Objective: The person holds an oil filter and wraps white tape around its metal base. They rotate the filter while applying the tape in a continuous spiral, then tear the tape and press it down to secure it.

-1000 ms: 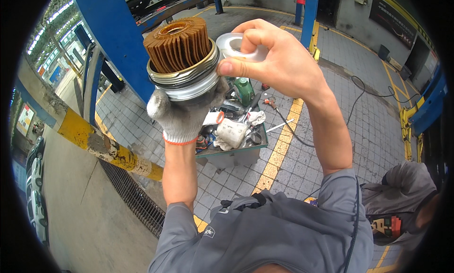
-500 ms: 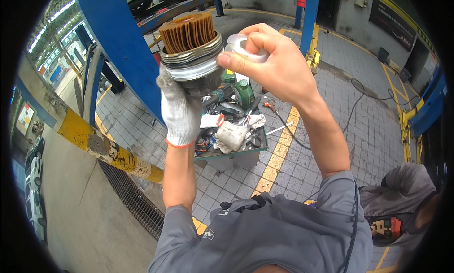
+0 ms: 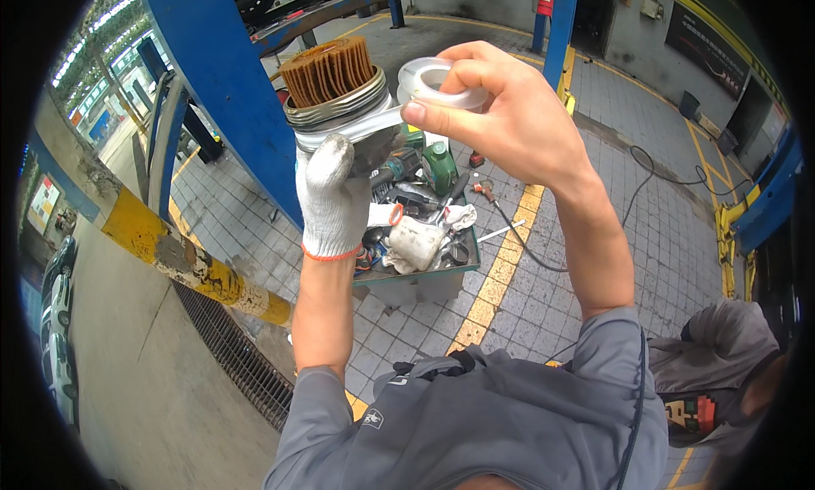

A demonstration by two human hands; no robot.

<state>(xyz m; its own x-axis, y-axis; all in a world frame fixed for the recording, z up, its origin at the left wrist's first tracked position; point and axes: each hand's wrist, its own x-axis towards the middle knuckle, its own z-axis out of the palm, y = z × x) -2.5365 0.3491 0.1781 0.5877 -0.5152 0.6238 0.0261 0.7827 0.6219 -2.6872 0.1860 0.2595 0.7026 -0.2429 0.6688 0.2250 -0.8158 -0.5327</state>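
A brown pleated filter element (image 3: 329,70) stands up out of a round threaded housing (image 3: 338,106), tilted a little. My left hand (image 3: 327,197), in a white knit glove with an orange cuff, is closed round the housing's lower part, its thumb up against the side. My bare right hand (image 3: 514,121) grips a roll of white thread seal tape (image 3: 414,76), with fingers through its ring. From the roll a taut strip of tape (image 3: 373,125) runs left onto the housing below the threads, passing under my right thumb.
Below my hands is a cart (image 3: 416,276) heaped with tools, a green bottle (image 3: 439,168) and dirty white cloths (image 3: 414,240). A blue lift post (image 3: 212,91) rises at left, a yellow barrier pole (image 3: 161,244) nearer. Another person (image 3: 722,354) is at lower right; a hose (image 3: 531,252) crosses the floor.
The left thumb has come round to the housing's front. The tape roll has shifted slightly left and turned, and a stretched strip now shows between it and the housing, which has dropped slightly.
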